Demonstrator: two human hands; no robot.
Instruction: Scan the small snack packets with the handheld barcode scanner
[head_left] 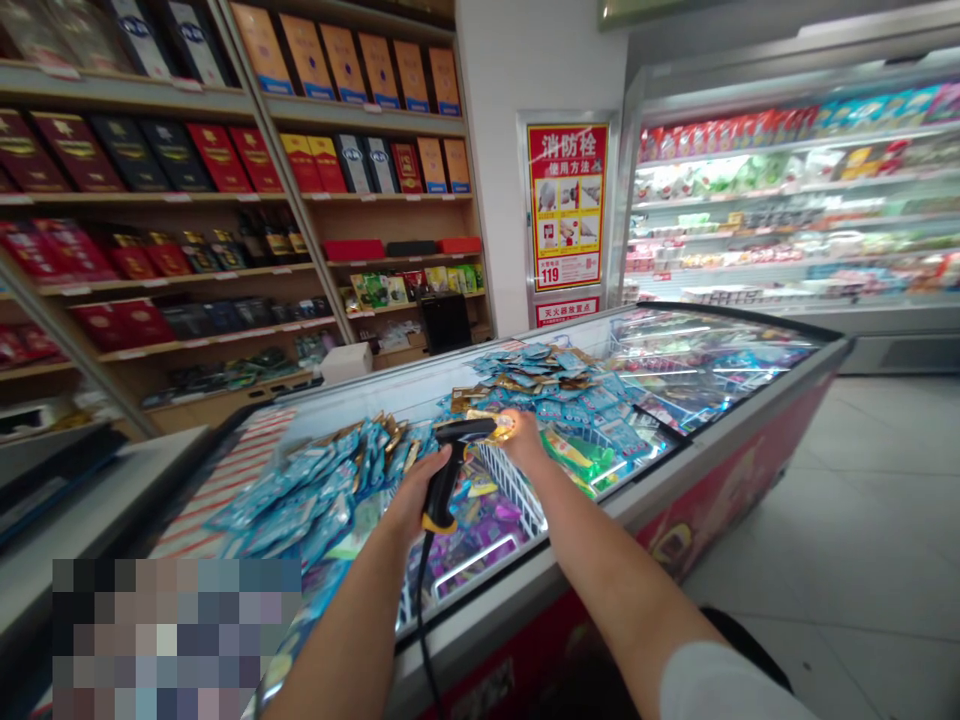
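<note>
My left hand (pixel 415 492) is wrapped round the handle of a black and yellow barcode scanner (pixel 448 480), whose cable hangs down toward me. In front of the scanner's head, my right hand (pixel 523 438) grips a small gold packet (pixel 493 424). Both hands are above the glass top of a chest freezer (pixel 472 575). To the left of them lies a pile of blue packets (pixel 315 490). Beyond my right hand is a second heap of blue and gold packets (pixel 551 385).
Under the glass are bagged goods and white wire baskets (pixel 517 485). Shelves of boxed goods (pixel 345 160) stand behind at left. A lit refrigerated display (pixel 787 210) is at the back right, with tiled floor (pixel 870 520) before it. A blurred-out patch covers the lower left.
</note>
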